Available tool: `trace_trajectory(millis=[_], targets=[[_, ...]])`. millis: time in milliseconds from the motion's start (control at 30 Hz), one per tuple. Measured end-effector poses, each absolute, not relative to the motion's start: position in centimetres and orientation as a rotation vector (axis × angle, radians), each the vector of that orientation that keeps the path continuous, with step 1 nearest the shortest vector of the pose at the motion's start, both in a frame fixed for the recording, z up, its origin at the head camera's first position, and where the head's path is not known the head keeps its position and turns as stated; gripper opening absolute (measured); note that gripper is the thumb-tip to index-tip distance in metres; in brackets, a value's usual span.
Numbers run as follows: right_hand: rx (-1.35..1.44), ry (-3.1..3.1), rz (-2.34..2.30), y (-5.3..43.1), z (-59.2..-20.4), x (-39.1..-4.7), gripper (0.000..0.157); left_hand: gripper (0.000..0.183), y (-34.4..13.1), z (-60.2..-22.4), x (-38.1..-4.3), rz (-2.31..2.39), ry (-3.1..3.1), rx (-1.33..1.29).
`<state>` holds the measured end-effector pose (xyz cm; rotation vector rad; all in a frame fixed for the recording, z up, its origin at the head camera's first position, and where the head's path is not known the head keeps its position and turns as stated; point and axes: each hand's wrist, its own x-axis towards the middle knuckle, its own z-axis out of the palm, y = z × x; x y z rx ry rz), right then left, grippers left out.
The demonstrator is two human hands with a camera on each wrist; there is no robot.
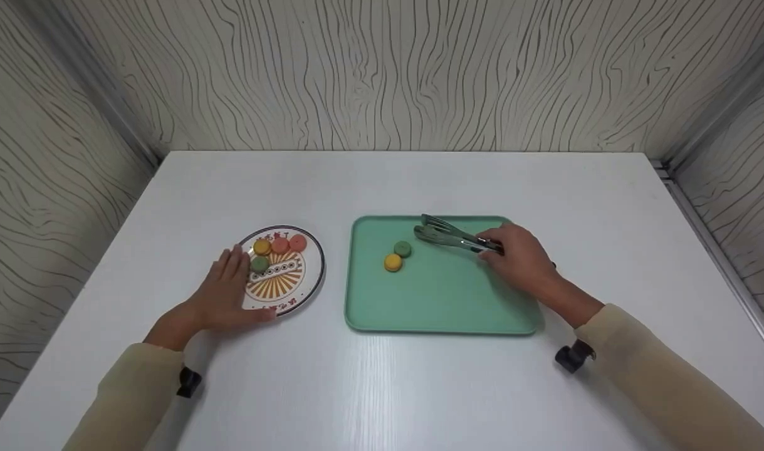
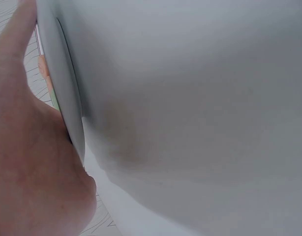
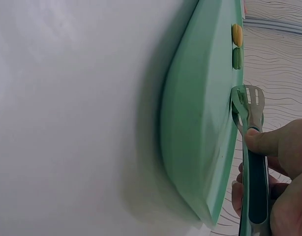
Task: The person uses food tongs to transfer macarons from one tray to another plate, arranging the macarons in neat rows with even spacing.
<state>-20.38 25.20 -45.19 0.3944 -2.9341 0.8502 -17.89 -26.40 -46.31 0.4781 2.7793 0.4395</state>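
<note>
My left hand [image 1: 226,294] lies at the left side of a round patterned plate [image 1: 309,275], fingers straight along its rim and thumb spread over the near edge. On the plate are two pink macarons [image 1: 289,243], a yellow macaron [image 1: 262,247] and a green macaron [image 1: 259,264]. My right hand [image 1: 521,258] grips metal tongs [image 1: 447,236] by their dark handles above a green tray [image 1: 444,307]. Left of the tongs' heads, a green macaron [image 1: 402,249] and a yellow macaron [image 1: 393,262] sit side by side on the tray. The tongs' heads stand apart.
Plate and tray stand on a white table [image 1: 382,181], with a gap between them. A wood-grain patterned wall [image 1: 382,75] rises behind the table, with more panels at both sides. A black camera mount [image 1: 573,357] hangs at the right wrist.
</note>
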Motion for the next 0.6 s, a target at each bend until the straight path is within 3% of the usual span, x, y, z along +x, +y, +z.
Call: trace_trajectory(millis=[600], targets=[[0.422,-2.907,0.851,25.03,-44.84,-20.23,0.026,0.128,-26.56,-46.5,-17.99,0.412,2.785,0.494]])
